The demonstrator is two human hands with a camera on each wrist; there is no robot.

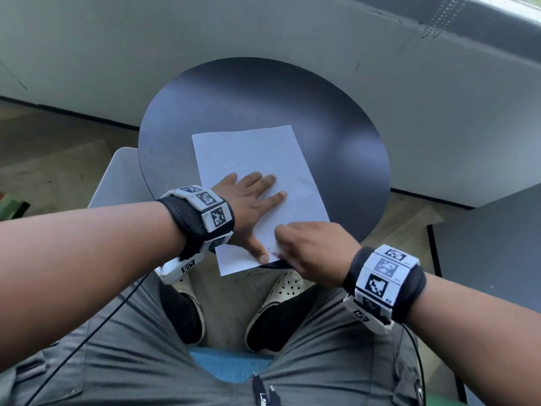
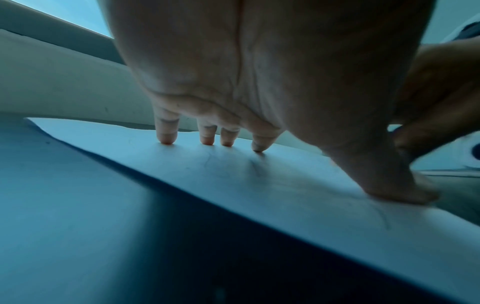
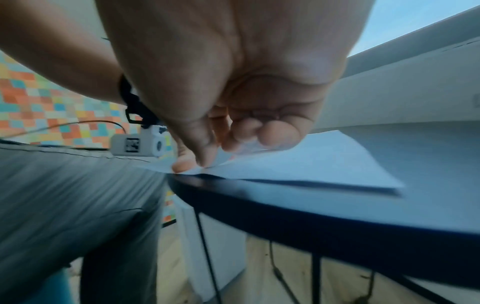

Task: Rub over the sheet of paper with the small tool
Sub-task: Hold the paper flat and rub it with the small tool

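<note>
A white sheet of paper (image 1: 263,153) lies on a round black table (image 1: 248,95), its near corner hanging over the table's front edge. My left hand (image 1: 248,206) presses flat on the sheet (image 2: 259,181), fingers spread, thumb tip near the lower edge. My right hand (image 1: 304,247) is right beside that thumb, fingers curled down onto the paper. In the right wrist view the thumb and fingers (image 3: 205,156) pinch a small pale tool (image 3: 246,148) against the sheet (image 3: 324,160); it is mostly hidden. Faint marks show on the paper.
A pale grey wall panel (image 1: 292,33) rises just behind the table. A white chair edge (image 1: 117,177) sits left of it, a dark panel (image 1: 483,244) to the right. My knees and feet in white clogs (image 1: 288,285) are under the front edge.
</note>
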